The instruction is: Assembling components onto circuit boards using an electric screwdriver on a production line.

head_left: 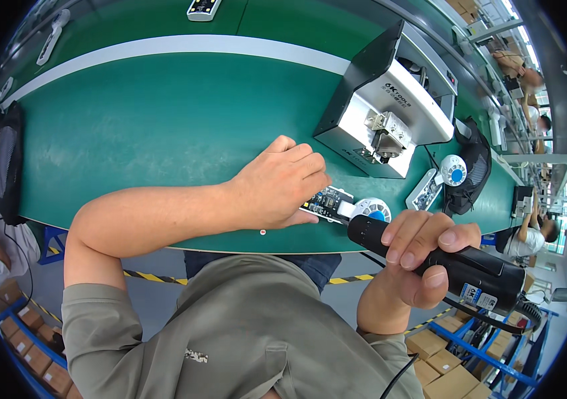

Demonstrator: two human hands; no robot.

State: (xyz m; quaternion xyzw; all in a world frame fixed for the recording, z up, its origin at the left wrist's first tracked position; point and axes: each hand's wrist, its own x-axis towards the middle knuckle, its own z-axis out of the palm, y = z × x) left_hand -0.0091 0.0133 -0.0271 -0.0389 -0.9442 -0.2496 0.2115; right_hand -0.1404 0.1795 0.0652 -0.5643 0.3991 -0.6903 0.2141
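My right hand [416, 259] is wrapped round a black electric screwdriver [504, 279], a thick cylinder with a cord at its rear end. Its front end points left, close beside a small white device with an exposed circuit board [329, 201]. Joined to that board is a round white head [375, 209] with blue segments, partly covered by the screwdriver. My left hand [278, 183] lies over the board's left end, fingers bent and thumb along the near side, holding it on the green table [150, 120]. The screwdriver's tip cannot be made out.
Behind the board stands a black and silver screw feeder [396, 100]. To its right lie a similar opened device [424, 191] and a black mesh bag [475, 166]. Another dark mesh item [8, 163] sits at the table's left end. White devices [202, 8] lie beyond the pale strip; people work at both sides.
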